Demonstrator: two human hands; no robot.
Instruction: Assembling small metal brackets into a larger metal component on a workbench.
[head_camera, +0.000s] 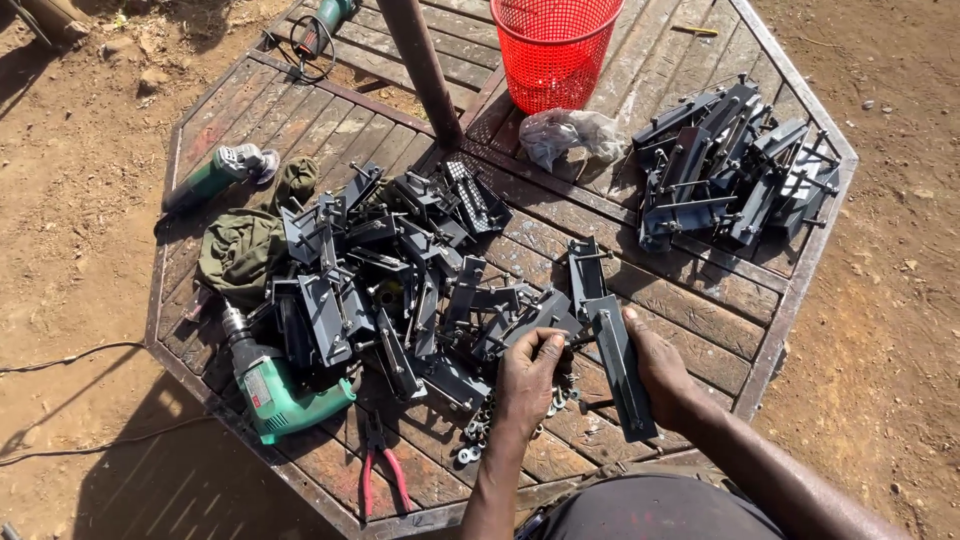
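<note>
1. Right hand clamps a dark steel bracket at worktop edge.
2. Left hand pinches its bolt end.
3. Done-looking stack far right; bigger loose pile left to go.

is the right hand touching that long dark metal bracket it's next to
Touching. The head view shows the right hand wrapped around the long dark metal bracket, thumb pressed on its near edge, no gap.

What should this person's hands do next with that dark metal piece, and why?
Probably the left hand should finish seating the small part it pinches at the end of the dark metal bracket, since the right hand already steadies that bracket and loose nuts and washers lie just below.
</note>
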